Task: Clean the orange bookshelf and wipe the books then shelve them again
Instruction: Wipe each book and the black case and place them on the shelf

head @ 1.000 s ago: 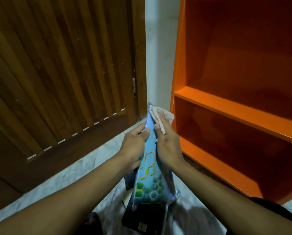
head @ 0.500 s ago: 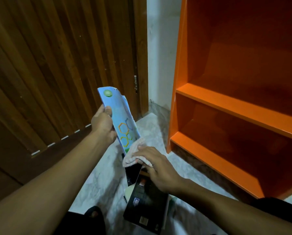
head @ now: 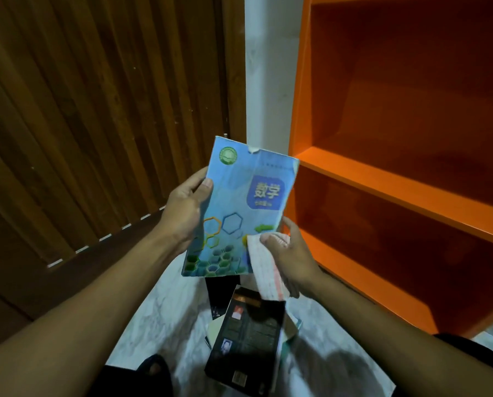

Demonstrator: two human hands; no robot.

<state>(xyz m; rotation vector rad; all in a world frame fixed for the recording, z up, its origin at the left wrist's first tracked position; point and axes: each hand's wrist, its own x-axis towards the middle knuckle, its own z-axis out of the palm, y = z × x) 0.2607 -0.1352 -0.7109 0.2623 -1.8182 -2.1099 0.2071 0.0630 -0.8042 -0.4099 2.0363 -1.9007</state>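
A blue book (head: pixel 239 207) with hexagon patterns faces me, cover up, in mid-air in front of the orange bookshelf (head: pixel 382 179). My left hand (head: pixel 186 210) grips its left edge, thumb on the cover. My right hand (head: pixel 292 259) holds a whitish cloth (head: pixel 263 269) against the book's lower right corner, fingers also on that edge. The shelves in view hold nothing.
A pile of books lies on the marble floor (head: pixel 159 308) below my hands, a black book (head: pixel 248 342) on top. A brown wooden slatted door (head: pixel 96 124) fills the left side. A white wall strip (head: pixel 268 81) separates door and shelf.
The blue book was turned from edge-on to cover facing me and moved right toward the shelf. My right hand came up from the floor pile with the cloth onto the book's lower corner.
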